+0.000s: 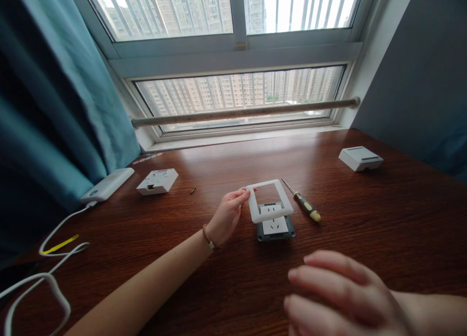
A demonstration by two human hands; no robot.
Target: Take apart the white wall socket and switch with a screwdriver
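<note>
My left hand point(228, 214) pinches the left edge of a white square socket frame point(287, 203) between thumb and fingers. The frame is tilted and hangs above a wall socket point(275, 226) with white faces and a dark grey base, which lies on the table; the frame hides part of it. In the lower right, close to the camera, my right hand point(343, 292) holds nothing visible, its fingers slightly bent and apart. A screwdriver point(306, 205) with a black and yellow handle lies just right of the socket.
On the brown wooden table point(204, 287) a white box point(157, 181) and small screws point(193, 190) lie left. Farther left are a white power bank point(107, 185), its white cable point(60, 224) and a yellow strip point(60, 244). Another white box point(361, 158) stands back right. A window closes off the far side.
</note>
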